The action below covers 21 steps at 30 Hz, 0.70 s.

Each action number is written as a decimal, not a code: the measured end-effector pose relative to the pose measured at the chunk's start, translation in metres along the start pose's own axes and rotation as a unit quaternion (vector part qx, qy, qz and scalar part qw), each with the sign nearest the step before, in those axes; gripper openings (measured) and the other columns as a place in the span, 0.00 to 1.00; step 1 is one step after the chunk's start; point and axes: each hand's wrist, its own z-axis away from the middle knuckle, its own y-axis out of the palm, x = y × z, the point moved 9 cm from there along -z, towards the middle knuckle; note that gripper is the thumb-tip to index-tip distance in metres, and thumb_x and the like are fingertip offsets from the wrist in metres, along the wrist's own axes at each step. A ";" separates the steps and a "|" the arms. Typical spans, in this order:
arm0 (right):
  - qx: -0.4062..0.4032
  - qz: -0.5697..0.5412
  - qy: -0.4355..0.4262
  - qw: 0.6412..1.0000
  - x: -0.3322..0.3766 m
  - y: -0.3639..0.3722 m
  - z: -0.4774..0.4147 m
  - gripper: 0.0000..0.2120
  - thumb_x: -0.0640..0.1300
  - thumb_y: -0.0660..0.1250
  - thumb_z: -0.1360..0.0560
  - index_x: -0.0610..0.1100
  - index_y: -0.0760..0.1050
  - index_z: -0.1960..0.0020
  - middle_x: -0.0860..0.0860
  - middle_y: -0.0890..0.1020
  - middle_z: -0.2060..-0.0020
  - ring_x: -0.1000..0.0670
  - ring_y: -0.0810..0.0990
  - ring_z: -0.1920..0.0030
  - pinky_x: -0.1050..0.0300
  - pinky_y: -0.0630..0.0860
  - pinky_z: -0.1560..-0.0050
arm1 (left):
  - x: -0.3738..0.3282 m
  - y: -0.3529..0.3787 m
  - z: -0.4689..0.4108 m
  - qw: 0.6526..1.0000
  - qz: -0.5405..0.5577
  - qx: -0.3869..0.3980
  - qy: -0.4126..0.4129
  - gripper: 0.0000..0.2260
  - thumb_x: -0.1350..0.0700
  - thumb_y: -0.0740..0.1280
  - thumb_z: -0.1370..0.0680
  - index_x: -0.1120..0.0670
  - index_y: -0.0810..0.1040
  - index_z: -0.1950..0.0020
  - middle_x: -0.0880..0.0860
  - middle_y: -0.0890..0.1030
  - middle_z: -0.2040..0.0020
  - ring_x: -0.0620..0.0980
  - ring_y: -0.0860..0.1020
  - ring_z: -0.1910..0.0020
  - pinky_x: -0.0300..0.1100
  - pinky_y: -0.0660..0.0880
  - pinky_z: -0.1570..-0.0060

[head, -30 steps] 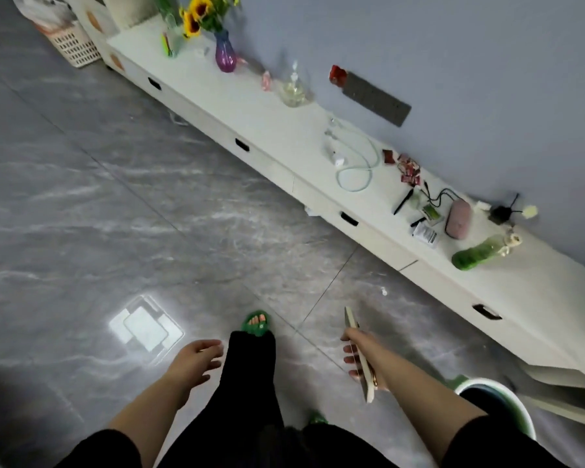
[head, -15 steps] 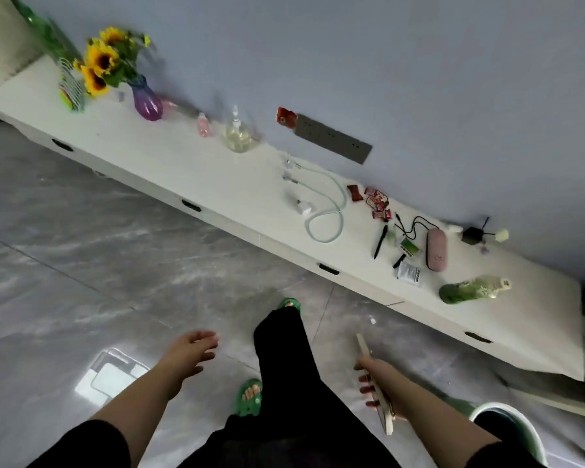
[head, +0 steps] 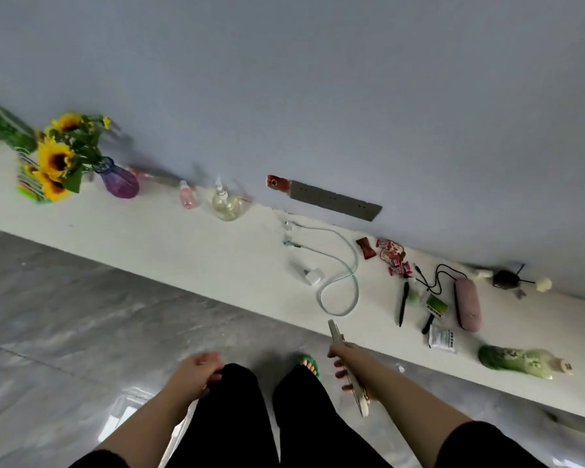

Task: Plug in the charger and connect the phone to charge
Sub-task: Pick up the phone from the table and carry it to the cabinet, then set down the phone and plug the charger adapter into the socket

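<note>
One phone point(head: 347, 363) sits gripped edge-on in the right hand point(head: 350, 368); left hand point(head: 196, 373) loosely open, empty; one charger point(head: 311, 276) on the shelf point(head: 149, 238).

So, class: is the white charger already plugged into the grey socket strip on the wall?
No, the white charger lies loose on the white shelf, well below the grey socket strip, with its pale cable looped beside it.

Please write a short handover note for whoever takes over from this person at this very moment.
Right hand: grip shut on the phone, edge-on over the floor.
Left hand: empty, fingers loosely curled.
Charger plug and its pale cable lie loose on the white cabinet; grey socket strip is on the wall above.
Done: phone in hand.
Left: plug charger into strip, connect cable to phone.
</note>
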 end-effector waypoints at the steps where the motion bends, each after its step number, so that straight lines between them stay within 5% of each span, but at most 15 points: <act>1: -0.007 -0.007 -0.004 1.000 0.015 0.005 -0.005 0.15 0.48 0.65 0.28 0.43 0.72 0.44 0.45 0.74 0.55 0.47 0.74 0.58 0.56 0.73 0.64 | -0.013 -0.003 -0.010 1.000 -0.007 0.005 -0.002 0.07 0.58 0.64 0.21 0.57 0.77 0.45 0.58 0.80 0.50 0.53 0.77 0.53 0.40 0.67 0.61; 6: -0.036 -0.044 0.021 0.998 0.072 0.035 -0.037 0.17 0.50 0.65 0.30 0.45 0.72 0.44 0.45 0.76 0.53 0.48 0.76 0.59 0.58 0.74 0.65 | -0.067 -0.015 -0.081 0.994 -0.081 0.064 -0.029 0.08 0.55 0.66 0.23 0.53 0.78 0.44 0.54 0.82 0.47 0.51 0.80 0.50 0.43 0.70 0.53; 10: -0.068 -0.075 0.017 0.995 0.105 0.061 -0.076 0.23 0.50 0.65 0.34 0.44 0.72 0.40 0.45 0.76 0.52 0.47 0.76 0.57 0.54 0.74 0.58 | -0.105 -0.016 -0.153 0.975 -0.198 0.101 -0.004 0.05 0.57 0.67 0.24 0.53 0.79 0.49 0.57 0.82 0.48 0.51 0.80 0.53 0.42 0.73 0.55; 13: -0.089 -0.058 0.009 0.994 0.124 0.076 -0.111 0.27 0.48 0.65 0.31 0.46 0.67 0.32 0.46 0.76 0.44 0.46 0.76 0.47 0.52 0.73 0.49 | -0.131 -0.013 -0.210 0.953 -0.290 0.084 0.040 0.13 0.57 0.69 0.26 0.56 0.79 0.42 0.56 0.82 0.44 0.54 0.80 0.47 0.44 0.74 0.46; 16: -0.102 -0.042 0.008 0.994 0.139 0.089 -0.143 0.29 0.48 0.64 0.31 0.46 0.65 0.31 0.46 0.75 0.42 0.46 0.76 0.49 0.54 0.72 0.55 | -0.140 0.005 -0.250 0.934 -0.334 0.124 0.030 0.17 0.53 0.68 0.26 0.52 0.75 0.38 0.54 0.78 0.37 0.52 0.78 0.46 0.43 0.73 0.46; 18: -0.116 -0.034 0.016 0.993 0.143 0.093 -0.167 0.30 0.48 0.64 0.32 0.47 0.65 0.30 0.46 0.74 0.43 0.46 0.76 0.49 0.54 0.73 0.54 | -0.142 0.017 -0.279 0.899 -0.420 0.114 0.049 0.25 0.49 0.68 0.27 0.50 0.69 0.31 0.54 0.69 0.28 0.55 0.71 0.33 0.47 0.69 0.36; 21: -0.165 0.012 0.023 0.986 0.145 0.093 -0.203 0.32 0.50 0.62 0.35 0.50 0.62 0.30 0.47 0.71 0.44 0.43 0.74 0.45 0.47 0.73 0.43 | -0.149 0.037 -0.317 0.807 -0.577 0.086 0.093 0.51 0.41 0.72 0.33 0.43 0.39 0.23 0.52 0.37 0.21 0.58 0.42 0.22 0.60 0.51 0.27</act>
